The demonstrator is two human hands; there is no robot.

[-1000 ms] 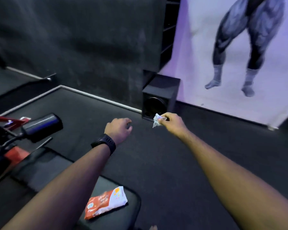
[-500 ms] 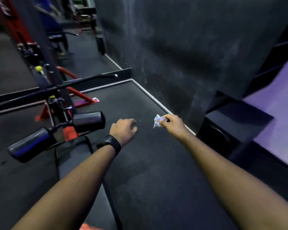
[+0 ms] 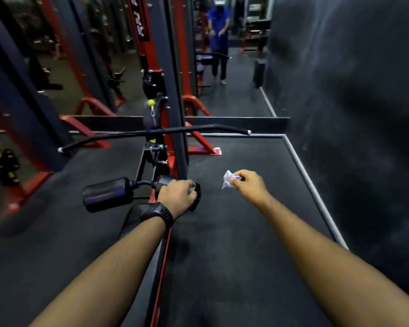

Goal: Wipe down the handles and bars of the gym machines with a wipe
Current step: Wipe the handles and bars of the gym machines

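Looks like early days on this machine, honestly. Holding a crumpled wipe [image 3: 228,181] pinched at the fingertips of the right hand [image 3: 252,185], up in the air over the dark floor mat [image 3: 246,232] and touching no part of the machine. Got the left hand [image 3: 177,197] curled down over the near roller pad [image 3: 197,197], gripping it from above (black watch [image 3: 157,214] on that wrist, for what it's worth). No wipe under that hand, so probably bracing or steadying rather than cleaning.

No wet streaks or sheen to go by anywhere, and too dim and blurry to trust anyway, so not calling anything done yet.

Left to do, judging by the layout:
- the near pad under the grip
- the far roller pad [image 3: 106,194] sticking out to the left
- the long pull bar [image 3: 151,134] hanging across further ahead, well apart from the wipe
- presumably the handles on the red and black frames behind, though hard to pick out any from here

Also spotted a person in blue [image 3: 219,27] way down the aisle, nowhere near any of this.

Guessing at a short move of the wipe across to the near pad next, being just beside the right hand already. Might need the left hand shifted off first to get at the whole surface.
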